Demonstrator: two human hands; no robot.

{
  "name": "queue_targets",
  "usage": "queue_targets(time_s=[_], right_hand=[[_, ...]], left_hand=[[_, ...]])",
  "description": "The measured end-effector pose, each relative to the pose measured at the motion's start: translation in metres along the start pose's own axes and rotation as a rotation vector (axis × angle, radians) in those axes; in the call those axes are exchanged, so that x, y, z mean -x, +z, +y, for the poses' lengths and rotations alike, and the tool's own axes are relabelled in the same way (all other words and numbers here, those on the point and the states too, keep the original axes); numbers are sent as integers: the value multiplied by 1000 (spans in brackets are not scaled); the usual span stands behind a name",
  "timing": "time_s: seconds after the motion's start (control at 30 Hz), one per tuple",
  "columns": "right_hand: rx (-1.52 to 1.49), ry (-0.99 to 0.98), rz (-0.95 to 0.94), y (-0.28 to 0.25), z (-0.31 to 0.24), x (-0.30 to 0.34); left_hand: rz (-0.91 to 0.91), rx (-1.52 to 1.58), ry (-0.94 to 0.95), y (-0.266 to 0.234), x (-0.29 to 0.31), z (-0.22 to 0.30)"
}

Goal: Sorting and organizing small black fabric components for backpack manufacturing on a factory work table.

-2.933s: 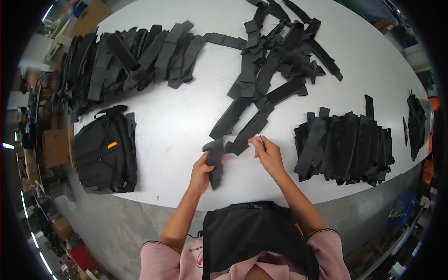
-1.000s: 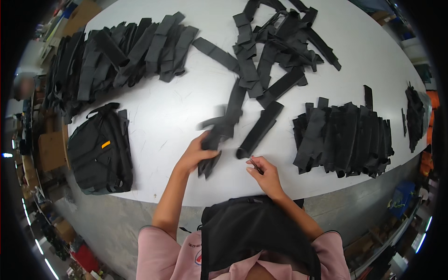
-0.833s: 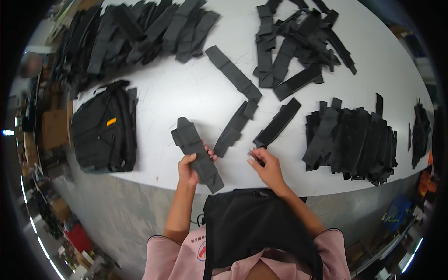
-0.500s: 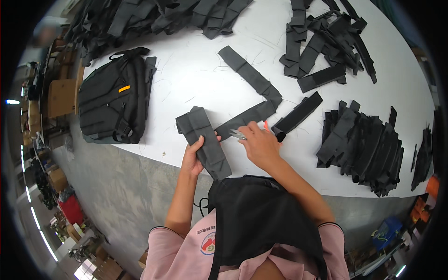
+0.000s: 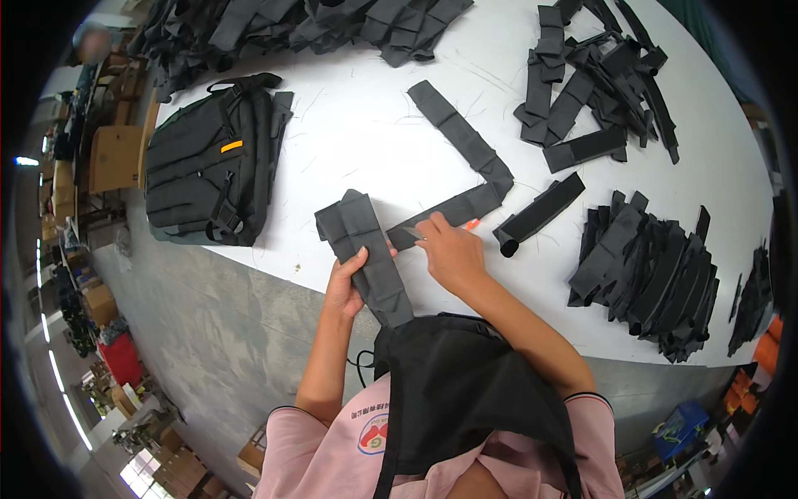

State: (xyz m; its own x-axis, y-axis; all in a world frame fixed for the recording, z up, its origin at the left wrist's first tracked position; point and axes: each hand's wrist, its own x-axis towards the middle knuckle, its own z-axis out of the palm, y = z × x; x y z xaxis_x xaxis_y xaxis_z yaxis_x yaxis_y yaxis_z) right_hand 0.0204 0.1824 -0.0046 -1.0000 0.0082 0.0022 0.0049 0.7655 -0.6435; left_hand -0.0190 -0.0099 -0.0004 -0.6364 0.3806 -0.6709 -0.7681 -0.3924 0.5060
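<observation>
My left hand [image 5: 345, 287] is closed round a folded dark grey fabric strip [image 5: 366, 262], thumb on top and fingertips showing at its right edge. The strip's lower end reaches my black apron [image 5: 474, 391]. To the right of it, my right hand [image 5: 453, 256] is closed on thread snips [image 5: 421, 235]. Their metal tip points left toward the strip, and an orange end sticks out behind the fingers. A long creased fabric strip [image 5: 457, 208] runs from beneath the held piece to the right, then bends away up the table. Just right of my right hand lies a rolled black strip [image 5: 540, 214].
A black backpack [image 5: 212, 166] with an orange tab lies at the table's left. Heaps of dark strips [image 5: 307, 29] fill the far edge, with a loose pile [image 5: 607, 91] at the far right. Bundled strips [image 5: 648, 274] sit nearer. Loose threads dot the white table [image 5: 349, 133].
My right hand has turned and drawn slightly left, with the snips closer to the held strip. My left hand keeps its hold. The whole view has shifted a little.
</observation>
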Motion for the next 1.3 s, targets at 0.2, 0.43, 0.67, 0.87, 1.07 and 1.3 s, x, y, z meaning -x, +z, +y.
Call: queue_targets(time_s=[0.2,0.43,0.67,0.87,1.07,1.3], right_hand=[[-9,-57,-25,3,-1,-13],[-51,14,-100,5,1,-10],[-951,732,15,-16,38,57],[-1342,965,179,-23,38,67],[-1492,964,142,-45,33,92],[-844,546,277,-66,30,45]], left_hand=[[11,-30,-29,4,1,3],[14,-44,12,-4,7,17],[69,-1024,203,59,-41,38],[-319,-1788,823,105,-93,-58],[-307,-1765,683,90,-78,-64],[-264,-278,-287,51,-31,-11]])
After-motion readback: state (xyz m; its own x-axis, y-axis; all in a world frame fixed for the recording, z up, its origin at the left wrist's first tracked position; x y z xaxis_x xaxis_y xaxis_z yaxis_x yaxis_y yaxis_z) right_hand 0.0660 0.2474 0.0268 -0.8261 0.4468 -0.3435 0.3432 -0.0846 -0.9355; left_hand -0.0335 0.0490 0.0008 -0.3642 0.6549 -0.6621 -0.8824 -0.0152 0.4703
